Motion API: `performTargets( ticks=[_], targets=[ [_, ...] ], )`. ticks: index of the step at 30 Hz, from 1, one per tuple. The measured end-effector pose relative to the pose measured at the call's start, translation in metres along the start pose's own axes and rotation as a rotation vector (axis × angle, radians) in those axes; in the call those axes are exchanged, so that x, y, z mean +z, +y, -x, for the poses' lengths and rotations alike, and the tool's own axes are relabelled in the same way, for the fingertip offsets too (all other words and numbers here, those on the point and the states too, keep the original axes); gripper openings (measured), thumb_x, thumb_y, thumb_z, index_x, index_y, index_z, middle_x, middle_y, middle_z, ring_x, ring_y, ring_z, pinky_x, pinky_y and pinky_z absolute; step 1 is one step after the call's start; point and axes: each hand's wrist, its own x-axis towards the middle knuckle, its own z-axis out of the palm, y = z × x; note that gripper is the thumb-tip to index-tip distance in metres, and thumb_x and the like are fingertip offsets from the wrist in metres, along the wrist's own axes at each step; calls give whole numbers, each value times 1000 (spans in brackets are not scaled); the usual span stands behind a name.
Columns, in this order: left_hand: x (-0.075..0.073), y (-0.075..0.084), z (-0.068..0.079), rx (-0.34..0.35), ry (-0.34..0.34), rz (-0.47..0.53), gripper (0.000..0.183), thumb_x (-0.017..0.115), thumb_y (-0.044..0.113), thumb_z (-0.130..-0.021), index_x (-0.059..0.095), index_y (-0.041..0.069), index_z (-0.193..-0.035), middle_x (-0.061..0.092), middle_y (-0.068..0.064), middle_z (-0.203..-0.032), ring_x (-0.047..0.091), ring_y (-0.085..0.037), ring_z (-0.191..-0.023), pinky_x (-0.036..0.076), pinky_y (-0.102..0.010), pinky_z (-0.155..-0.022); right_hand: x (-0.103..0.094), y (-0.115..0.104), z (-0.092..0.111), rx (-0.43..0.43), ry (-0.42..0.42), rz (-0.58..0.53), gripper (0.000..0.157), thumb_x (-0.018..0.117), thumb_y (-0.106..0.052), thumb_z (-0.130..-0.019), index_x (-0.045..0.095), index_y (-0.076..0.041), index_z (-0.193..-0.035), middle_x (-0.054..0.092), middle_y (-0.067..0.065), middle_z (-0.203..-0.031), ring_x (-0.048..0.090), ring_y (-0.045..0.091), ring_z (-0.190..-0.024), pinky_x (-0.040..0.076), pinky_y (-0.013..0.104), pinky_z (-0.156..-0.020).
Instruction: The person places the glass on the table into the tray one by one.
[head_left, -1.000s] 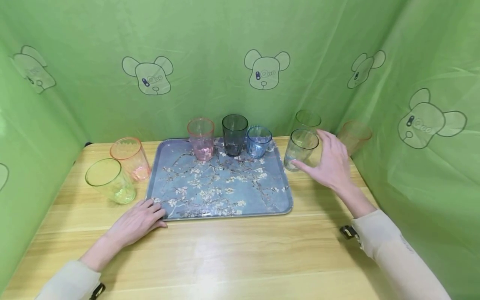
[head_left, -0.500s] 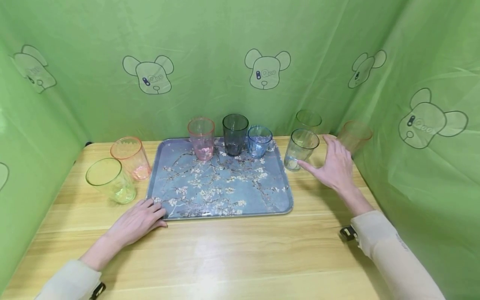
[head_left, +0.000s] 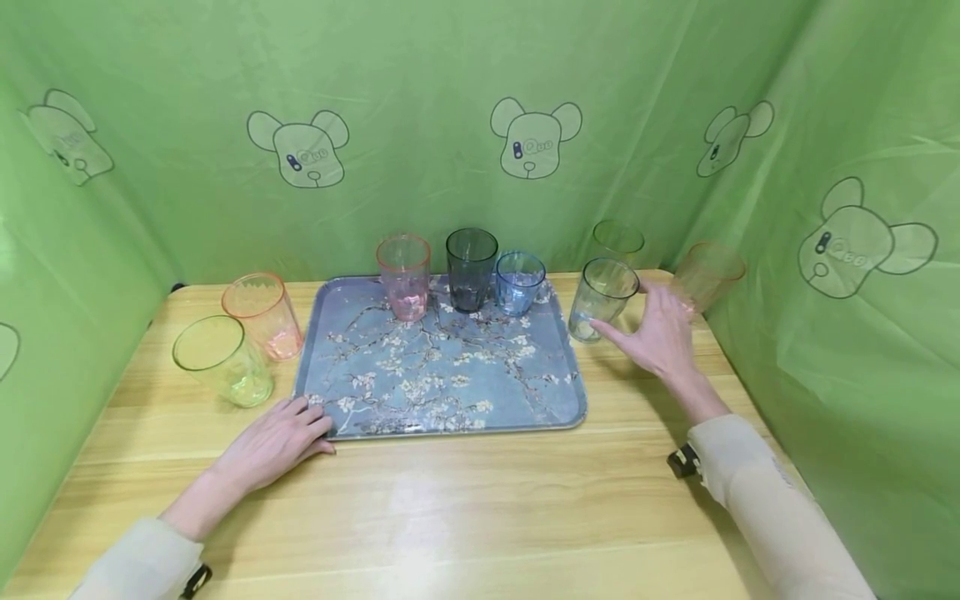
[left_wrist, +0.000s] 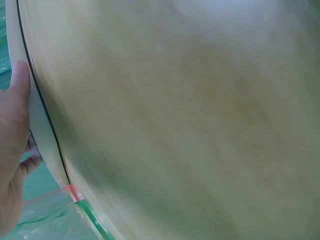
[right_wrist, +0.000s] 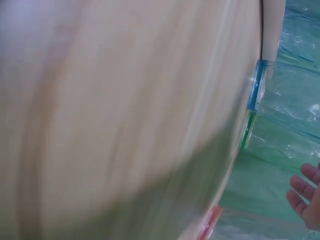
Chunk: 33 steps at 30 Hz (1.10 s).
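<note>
My left hand (head_left: 273,442) grips the near left corner of a blue tray (head_left: 468,404) with a blossom pattern, its thumb along the front edge. The left wrist view shows the thumb and curled fingertips (left_wrist: 32,159) at the tray's pale wall. On the right, my right hand (head_left: 660,333) is spread beside a tall pale blue-grey glass (head_left: 596,308) standing just off the tray. Its thumb overlaps the glass's lower side in the head view. In the right wrist view the fingers (right_wrist: 301,186) stand apart from the glasses.
A pink glass (head_left: 405,283), a dark grey glass (head_left: 470,275) and a short blue glass (head_left: 519,287) stand along the tray's back. At left are an orange-rimmed glass (head_left: 262,312) and a yellow-green glass (head_left: 225,367). Behind my right hand stand a green-rimmed glass (head_left: 617,239) and another orange-rimmed glass (head_left: 708,271).
My right hand has shifted slightly right, then back toward the pale blue-grey glass, its fingers lower behind it; the forearm has swung left. My left hand, the tray and the glasses stay put.
</note>
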Motion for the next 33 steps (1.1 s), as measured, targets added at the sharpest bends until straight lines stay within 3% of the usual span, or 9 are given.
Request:
performTargets(
  ticks=[12, 18, 26, 33],
  targets=[
    [2, 0, 0, 6, 6, -7, 28, 74, 41, -88, 58, 19, -88, 56, 4, -83, 50, -18, -81, 45, -36, -76, 6, -4, -12, 54, -53, -16, 129, 69, -84, -79, 25, 5, -162, 41, 36, -159, 42, 55, -145, 33, 74, -118],
    [3, -1, 1, -1, -4, -11, 28, 74, 42, -88, 58, 19, -88, 57, 5, -83, 50, -18, -82, 46, -36, -77, 10, -8, -16, 55, -40, -65, 124, 72, -82, -78, 29, -1, -162, 50, 35, -152, 50, 54, -138, 40, 73, -111],
    [3, -1, 1, -2, -7, -14, 27, 73, 42, -89, 59, 19, -89, 58, 5, -84, 51, -19, -82, 47, -36, -78, 11, -12, -19, 21, -37, -62, 109, 72, -77, -82, 41, 0, -152, 59, 33, -139, 60, 51, -122, 50, 67, -100],
    [3, -1, 1, 5, -2, -15, 28, 74, 42, -89, 58, 19, -89, 58, 5, -83, 51, -18, -81, 47, -36, -77, 10, -11, -19, 7, -45, -53, 109, 71, -77, -84, 40, 1, -153, 57, 34, -142, 59, 53, -125, 49, 68, -101]
  ],
)
